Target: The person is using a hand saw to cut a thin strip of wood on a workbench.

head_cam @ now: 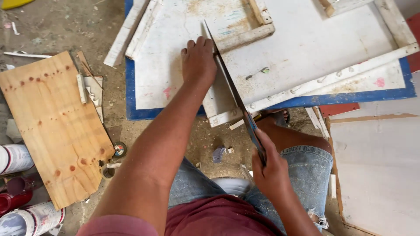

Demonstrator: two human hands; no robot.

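Observation:
My right hand point(270, 168) grips the handle of a hand saw point(231, 87), whose thin dark blade runs up and away across a white painted board point(302, 48). My left hand point(199, 61) lies flat on that board, fingers closed together, right beside the blade's left side. The board rests on a blue-edged panel point(131, 100) on the ground. My knees in blue jeans point(306, 170) are below the saw, and one foot shows under the board's near edge.
A plywood sheet point(52, 126) lies at the left on the dusty concrete floor. Paint cans point(15, 159) lie at the lower left. Another white panel point(376, 170) sits at the right. Wood strips and scraps are scattered around the boards.

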